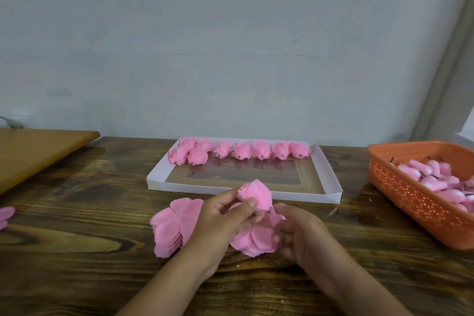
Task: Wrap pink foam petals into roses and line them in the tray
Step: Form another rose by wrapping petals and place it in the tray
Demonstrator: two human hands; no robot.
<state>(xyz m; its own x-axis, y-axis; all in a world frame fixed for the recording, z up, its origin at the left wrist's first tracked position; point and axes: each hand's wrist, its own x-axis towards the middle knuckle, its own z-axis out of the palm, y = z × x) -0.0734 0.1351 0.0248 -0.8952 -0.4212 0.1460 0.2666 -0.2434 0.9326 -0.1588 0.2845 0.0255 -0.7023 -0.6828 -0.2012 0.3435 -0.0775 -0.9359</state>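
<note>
Far left of the grip, a few loose petals [5,215] lie at the bench [77,226] edge. Nearer, just left of the left hand [220,226], a stack of pink petals [170,228] fans out on the bench. That hand's grip is narrow, thumb and fingers pinching a half-wrapped rose [255,194] held upright above the bench. Below it a second heap of petals [252,240] lies between the hands. The right hand [300,236] curls low beside the rose's base; it looks blurred, and I cannot tell whether it holds a petal. Beyond the grip sits the tray [331,177], with finished roses [261,150] lined along its far wall. Well right stands an orange basket [400,187] of pink buds [433,177]. I'd say the wrapping step is in hand; next comes another petal pressed snugly round, without loosening the pinch.
</note>
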